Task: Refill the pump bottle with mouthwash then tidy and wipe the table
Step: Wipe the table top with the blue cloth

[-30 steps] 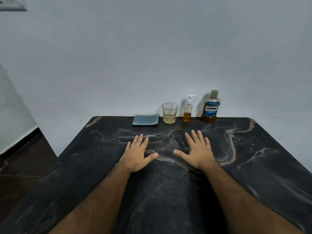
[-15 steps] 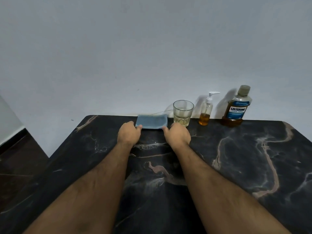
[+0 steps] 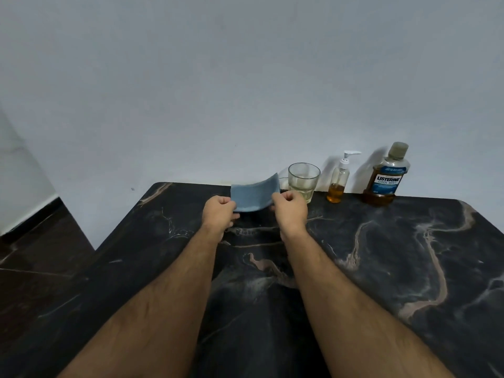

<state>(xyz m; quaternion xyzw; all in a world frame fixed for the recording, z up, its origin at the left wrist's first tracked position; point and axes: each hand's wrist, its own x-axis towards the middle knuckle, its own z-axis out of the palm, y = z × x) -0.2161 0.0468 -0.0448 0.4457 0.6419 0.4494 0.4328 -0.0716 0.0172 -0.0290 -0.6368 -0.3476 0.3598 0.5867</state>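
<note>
Left hand, centre of frame: fingers curled, pinching the left edge of a folded blue cloth. Right hand: likewise curled, pinching the cloth's right edge; cloth raised off the dark marble table, sagging between both hands. Right of the cloth, along the table's far edge by the wall: clear glass holding pale liquid; pump bottle, amber liquid low inside; mouthwash bottle, blue label, upright.

Clear plastic mouthwash bottle with amber liquid: blue label reads "LISTERINE COOL MINT". Smaller print I can't read.
</note>
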